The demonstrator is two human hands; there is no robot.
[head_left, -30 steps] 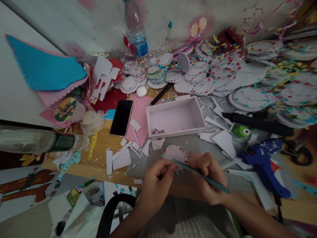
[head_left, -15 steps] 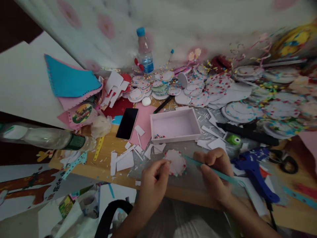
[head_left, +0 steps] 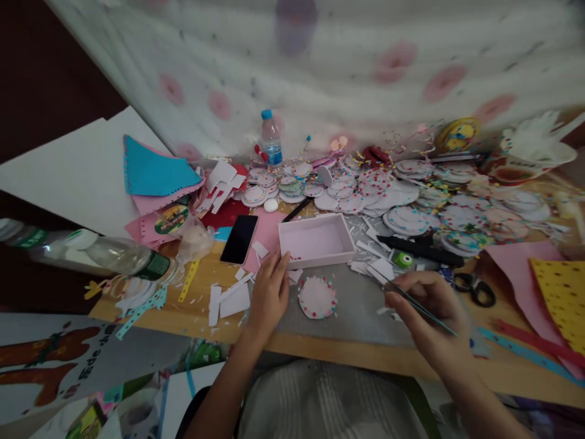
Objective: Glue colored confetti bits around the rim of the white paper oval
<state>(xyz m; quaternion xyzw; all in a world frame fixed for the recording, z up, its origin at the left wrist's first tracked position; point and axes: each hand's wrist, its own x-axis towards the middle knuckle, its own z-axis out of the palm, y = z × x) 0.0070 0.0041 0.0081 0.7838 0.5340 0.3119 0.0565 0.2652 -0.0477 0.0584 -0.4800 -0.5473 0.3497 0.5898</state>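
At the far left, clear plastic bottles [head_left: 119, 256] with green labels lie on their sides, and a light-blue dotted strip [head_left: 142, 314] sits below them near the edge of the table [head_left: 292, 344]. Behind, a bright blue sheet [head_left: 158, 169] rests on pink ones, with a yellow strip [head_left: 189, 280] in front and, farther right, a dark-screened phone [head_left: 240, 239] lying flat. Next comes the left hand [head_left: 269, 299], its fingers close together and the fingertips at the near left corner of an open white box [head_left: 320, 238]; whether they pinch anything I cannot tell. A few small red bits show inside the box by those fingertips. Just in front of the box, a round pale disc [head_left: 317, 297] edged with red and blue beads lies flat on the grey mat [head_left: 356, 317], apart from both hands. Behind the box, many similar discs [head_left: 404, 219] lie heaped. Past paper scraps, the right hand [head_left: 436, 329] holds slim tweezers [head_left: 409, 297] between thumb and fingers, their tips slanting up and left above the mat. Beyond are black-handled scissors [head_left: 475, 289], a pink sheet [head_left: 521, 274] and a yellow dotted sheet [head_left: 560, 299].
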